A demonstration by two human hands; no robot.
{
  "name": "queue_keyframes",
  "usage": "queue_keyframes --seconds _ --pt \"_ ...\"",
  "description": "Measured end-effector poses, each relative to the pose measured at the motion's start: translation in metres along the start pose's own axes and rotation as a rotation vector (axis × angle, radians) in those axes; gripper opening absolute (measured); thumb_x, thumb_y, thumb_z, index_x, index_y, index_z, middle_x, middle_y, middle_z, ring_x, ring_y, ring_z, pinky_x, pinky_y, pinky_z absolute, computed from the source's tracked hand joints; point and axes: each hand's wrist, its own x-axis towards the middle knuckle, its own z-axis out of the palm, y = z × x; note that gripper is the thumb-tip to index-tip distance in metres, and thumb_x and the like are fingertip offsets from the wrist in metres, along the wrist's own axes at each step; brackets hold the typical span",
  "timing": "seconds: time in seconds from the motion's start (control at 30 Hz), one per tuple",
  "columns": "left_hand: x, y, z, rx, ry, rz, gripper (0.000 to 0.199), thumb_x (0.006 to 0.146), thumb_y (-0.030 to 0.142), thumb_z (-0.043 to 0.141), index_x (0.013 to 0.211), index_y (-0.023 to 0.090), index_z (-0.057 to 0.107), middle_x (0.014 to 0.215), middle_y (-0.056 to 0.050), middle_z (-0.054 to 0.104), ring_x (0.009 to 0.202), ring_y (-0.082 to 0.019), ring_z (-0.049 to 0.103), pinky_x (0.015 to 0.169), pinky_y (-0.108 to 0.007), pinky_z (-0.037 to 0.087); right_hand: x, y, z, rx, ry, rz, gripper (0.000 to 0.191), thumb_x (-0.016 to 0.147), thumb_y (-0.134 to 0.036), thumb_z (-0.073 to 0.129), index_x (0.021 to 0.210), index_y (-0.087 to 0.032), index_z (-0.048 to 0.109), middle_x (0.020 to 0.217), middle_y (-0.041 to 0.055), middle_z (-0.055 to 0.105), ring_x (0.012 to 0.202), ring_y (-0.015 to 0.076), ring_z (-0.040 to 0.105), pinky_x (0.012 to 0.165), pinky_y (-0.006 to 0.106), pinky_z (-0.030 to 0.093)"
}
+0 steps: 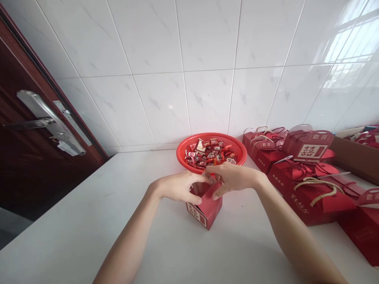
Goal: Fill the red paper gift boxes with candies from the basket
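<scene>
A small red paper candy box with white lettering on its side stands on the white table, its top at least partly open. My left hand grips its left upper edge, thumb on the near side and fingers reaching toward the opening. On the right edge, my right hand pinches the box wall between thumb and fingers. Just behind the box sits a red plastic basket with many wrapped candies in it. The fingers hide part of the box's opening.
Several red gift boxes with rope handles crowd the right side, one stacked on top. Behind them is a brown carton holding red items. A tiled wall bounds the back of the table. A dark red door is at left.
</scene>
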Motion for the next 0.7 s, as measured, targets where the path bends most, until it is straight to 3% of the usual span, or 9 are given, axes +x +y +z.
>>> queue_keyframes --seconds 0.27,0.47,0.6,0.7 --pt "-0.0020 0.0049 -0.0019 0.052 -0.027 -0.033 0.059 0.075 0.025 0.068 0.134 0.026 0.059 0.098 -0.002 0.069 0.086 -0.021 0.065 0.067 -0.026 0.047 0.0014 0.0039 -0.0007 -0.017 0.025 -0.007 0.025 0.077 -0.029 0.072 0.098 -0.022 0.060 0.082 -0.0009 0.060 0.073 0.0156 0.056 0.056 0.024 0.036" --pt "-0.0013 0.0038 -0.0012 0.061 -0.036 0.002 0.063 0.073 0.021 0.067 0.136 0.029 0.058 0.105 -0.002 0.070 0.090 -0.021 0.065 0.069 -0.026 0.047 -0.0034 0.0039 -0.0072 0.013 -0.031 -0.025 0.022 0.080 -0.016 0.064 0.101 -0.021 0.063 0.090 0.0013 0.064 0.082 0.0162 0.059 0.065 0.024 0.042" --pt "-0.0009 0.0032 -0.0002 0.073 -0.035 0.061 0.050 0.073 0.023 0.068 0.123 0.027 0.066 0.102 -0.003 0.071 0.088 -0.021 0.066 0.069 -0.026 0.047 -0.0042 0.0041 -0.0081 0.017 -0.041 -0.009 0.024 0.079 -0.013 0.062 0.102 -0.020 0.064 0.089 0.0015 0.064 0.079 0.0161 0.060 0.062 0.024 0.041" --pt "0.0003 0.0053 0.0024 0.092 0.019 0.065 0.033 0.077 0.036 0.070 0.108 0.024 0.070 0.090 -0.002 0.069 0.078 -0.019 0.063 0.064 -0.026 0.045 -0.0028 0.0027 -0.0057 0.005 -0.019 -0.020 0.022 0.078 -0.013 0.064 0.099 -0.020 0.064 0.086 0.0013 0.063 0.078 0.0161 0.059 0.060 0.023 0.040"
